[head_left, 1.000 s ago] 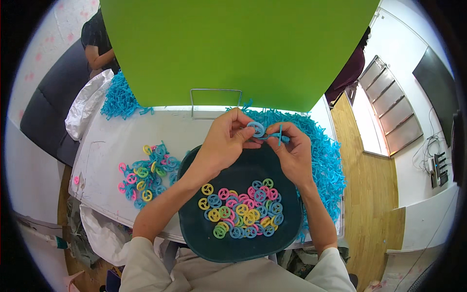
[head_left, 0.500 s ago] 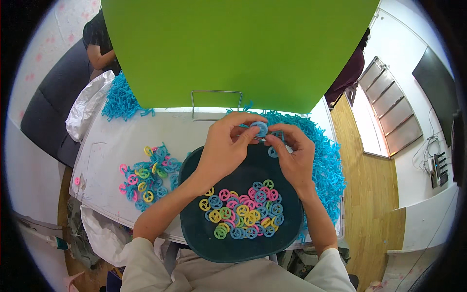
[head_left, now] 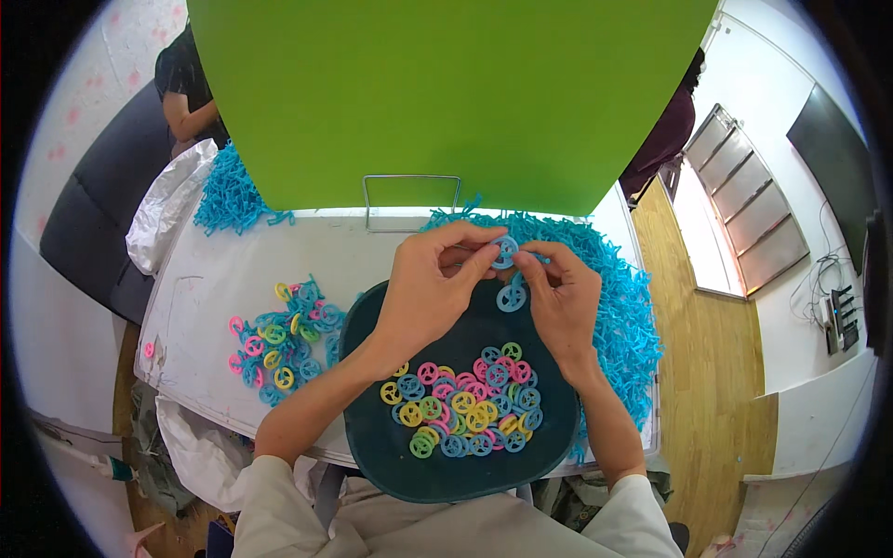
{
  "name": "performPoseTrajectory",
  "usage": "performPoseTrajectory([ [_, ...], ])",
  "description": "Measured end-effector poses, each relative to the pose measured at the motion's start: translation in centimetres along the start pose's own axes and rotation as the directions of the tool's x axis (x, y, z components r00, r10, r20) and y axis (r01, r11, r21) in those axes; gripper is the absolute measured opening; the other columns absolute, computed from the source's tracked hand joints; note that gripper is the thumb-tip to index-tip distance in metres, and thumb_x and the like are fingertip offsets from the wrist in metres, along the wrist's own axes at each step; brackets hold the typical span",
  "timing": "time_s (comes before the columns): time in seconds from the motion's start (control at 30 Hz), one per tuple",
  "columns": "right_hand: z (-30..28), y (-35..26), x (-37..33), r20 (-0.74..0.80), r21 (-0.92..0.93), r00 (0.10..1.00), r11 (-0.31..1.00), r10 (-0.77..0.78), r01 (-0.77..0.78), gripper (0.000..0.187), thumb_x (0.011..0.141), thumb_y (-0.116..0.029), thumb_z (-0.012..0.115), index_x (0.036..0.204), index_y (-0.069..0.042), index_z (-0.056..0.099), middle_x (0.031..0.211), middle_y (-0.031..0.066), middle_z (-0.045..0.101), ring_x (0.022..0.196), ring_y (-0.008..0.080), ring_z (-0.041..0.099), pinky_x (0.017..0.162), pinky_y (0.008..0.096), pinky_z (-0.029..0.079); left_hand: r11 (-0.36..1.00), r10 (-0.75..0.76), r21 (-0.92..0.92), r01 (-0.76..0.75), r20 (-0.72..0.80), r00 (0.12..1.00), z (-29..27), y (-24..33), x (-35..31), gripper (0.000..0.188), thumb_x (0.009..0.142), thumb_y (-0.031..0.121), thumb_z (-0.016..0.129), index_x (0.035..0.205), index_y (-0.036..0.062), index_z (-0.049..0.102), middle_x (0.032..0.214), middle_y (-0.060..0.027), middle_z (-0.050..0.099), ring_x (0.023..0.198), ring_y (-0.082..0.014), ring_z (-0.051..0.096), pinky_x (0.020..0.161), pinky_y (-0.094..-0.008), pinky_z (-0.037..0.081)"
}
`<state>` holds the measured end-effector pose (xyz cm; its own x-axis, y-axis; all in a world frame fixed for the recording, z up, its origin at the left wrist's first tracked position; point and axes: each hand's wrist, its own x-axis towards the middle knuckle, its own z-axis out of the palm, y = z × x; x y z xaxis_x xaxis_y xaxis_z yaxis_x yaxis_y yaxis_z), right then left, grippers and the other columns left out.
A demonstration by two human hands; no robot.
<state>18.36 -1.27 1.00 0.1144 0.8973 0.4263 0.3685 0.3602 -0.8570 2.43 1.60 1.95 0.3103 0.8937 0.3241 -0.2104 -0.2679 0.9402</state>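
Above the far rim of the dark green basin (head_left: 372, 474), both my hands meet over a small blue plastic wheel (head_left: 505, 252). My left hand (head_left: 433, 279) pinches this wheel between thumb and forefinger. The fingers of my right hand (head_left: 563, 293) are closed at its right side, on a thin blue strip (head_left: 538, 263) partly hidden by the fingertips. A second blue wheel (head_left: 511, 298) dangles just below, beside my right thumb. Inside the basin lie many loose wheels (head_left: 462, 402) in pink, yellow, green and blue.
Left on the white table (head_left: 195, 344) is a pile of wheels joined with blue strips (head_left: 288, 339). A big heap of blue strips (head_left: 614, 325) covers the right side, a smaller heap (head_left: 228, 195) the far left. A green panel (head_left: 446, 102) with a wire stand (head_left: 366, 205) rises behind.
The wheel in my left hand has shifted slightly right and turned more face-on. The second blue wheel, half hidden before, now hangs in plain sight a little further left.
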Motion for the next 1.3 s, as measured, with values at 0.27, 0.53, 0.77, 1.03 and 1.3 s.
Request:
performPoseTrajectory([
  [0.27, 0.4, -0.5, -0.3, 0.011, 0.11, 0.991, 0.985, 0.134, -0.135, 0.015, 0.092, -0.012, 0.063, 0.094, 0.003, 0.063, 0.078, 0.0054, 0.069, 0.067, 0.0041, 0.06, 0.056, 0.0166, 0.043, 0.997, -0.036, 0.065, 0.041, -0.075, 0.997, 0.4, 0.5, -0.5, 0.019, 0.092, 0.002, 0.057, 0.109, -0.0055, 0.061, 0.101, -0.0114, 0.066, 0.089, -0.0145, 0.065, 0.079, -0.0275, 0.056],
  [0.53, -0.5, 0.5, 0.4, 0.149, 0.023, 0.989, 1.0, -0.006, 0.002, 0.019, 0.086, -0.011, 0.069, 0.101, 0.0, 0.064, 0.085, 0.0068, 0.07, 0.074, 0.0074, 0.063, 0.065, 0.0211, 0.049, 0.983, -0.007, 0.186, 0.008, -0.008, 1.0, -0.6, -0.5, 0.2, 0.013, 0.092, 0.004, 0.056, 0.102, -0.0025, 0.061, 0.1, -0.0082, 0.064, 0.09, -0.0132, 0.063, 0.077, -0.0281, 0.057],
  [0.77, -3.8, -1.0, 1.8, 0.341, 0.141, 0.936, 0.98, 0.084, -0.139, 0.021, 0.091, -0.009, 0.061, 0.11, -0.001, 0.062, 0.096, 0.0107, 0.07, 0.082, 0.0131, 0.065, 0.074, 0.0275, 0.053, 0.973, 0.015, 0.232, -0.005, -0.044, 0.999, -3.9, 3.6, 1.5, 0.013, 0.093, 0.009, 0.056, 0.095, -0.0022, 0.063, 0.088, -0.0068, 0.064, 0.08, -0.0125, 0.062, 0.066, -0.0261, 0.056],
  [1.03, -8.7, 7.3, 2.7, 0.323, -0.78, 0.863, 0.625, 0.389, 0.01, 0.029, 0.077, -0.01, 0.072, 0.105, -0.009, 0.067, 0.097, 0.0153, 0.068, 0.089, 0.0296, 0.065, 0.081, 0.0367, 0.051, 0.294, -0.268, 0.95, 0.109, -0.027, 0.963, -16.9, 4.8, -0.1, 0.009, 0.076, 0.008, 0.065, 0.079, 0.0002, 0.069, 0.074, -0.0115, 0.068, 0.066, -0.0191, 0.064, 0.057, -0.0317, 0.049],
  [1.3, -7.0, 11.4, 3.4, 0.214, -0.854, 0.938, 0.518, 0.273, 0.045, 0.024, 0.065, -0.005, 0.076, 0.088, -0.006, 0.07, 0.091, 0.0142, 0.069, 0.088, 0.029, 0.065, 0.079, 0.0387, 0.051, 0.064, -0.518, 0.91, 0.409, -0.32, 0.793, -16.7, 5.7, 0.0, 0.02, 0.068, 0.017, 0.076, 0.082, 0.003, 0.074, 0.067, -0.0104, 0.069, 0.058, -0.0183, 0.066, 0.058, -0.0284, 0.051],
])
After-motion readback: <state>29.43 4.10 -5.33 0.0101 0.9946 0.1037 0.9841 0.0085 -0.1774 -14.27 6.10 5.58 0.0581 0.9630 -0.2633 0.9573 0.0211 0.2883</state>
